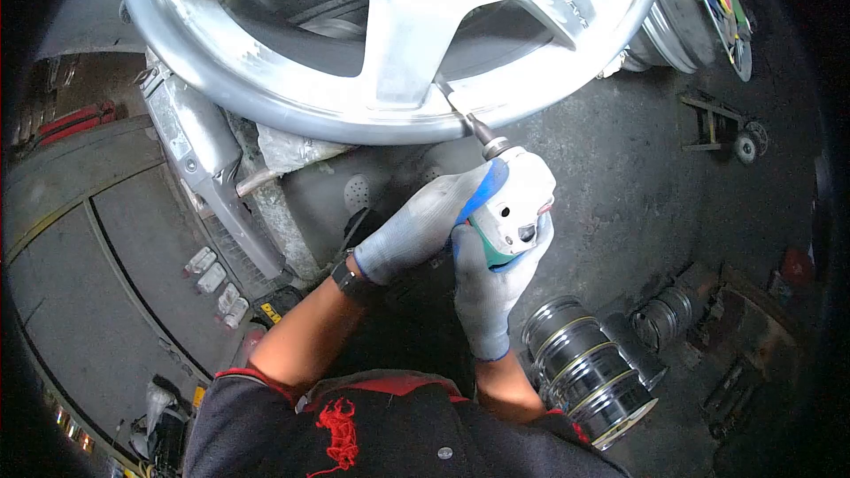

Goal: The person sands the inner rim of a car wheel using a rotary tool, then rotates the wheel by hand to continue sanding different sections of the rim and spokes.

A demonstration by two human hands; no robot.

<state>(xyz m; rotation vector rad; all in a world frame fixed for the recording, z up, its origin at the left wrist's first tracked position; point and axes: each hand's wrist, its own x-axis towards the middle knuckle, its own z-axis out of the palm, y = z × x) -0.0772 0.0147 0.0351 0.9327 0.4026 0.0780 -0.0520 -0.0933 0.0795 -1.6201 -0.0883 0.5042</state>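
A large silver alloy wheel [412, 35] lies face up across the top of the head view. My left hand [434, 212], in a grey glove with blue coating and a watch at the wrist, is closed round the front of a white and green die grinder [522, 190]. Lower down, my right hand [496, 292], gloved alike, wraps the grinder's rear body. The tool's thin shaft [478, 128] points up and left, its tip at the wheel's inner rim beside the foot of a spoke. Most fingertips are hidden behind the grinder.
A grey metal arm [212, 164] stands at the wheel's left, with several small pale blocks [217, 283] below it. Stacked chrome rims [589, 372] lie on the floor at lower right. Further right are a small wheeled frame [722, 128] and another rim [664, 314].
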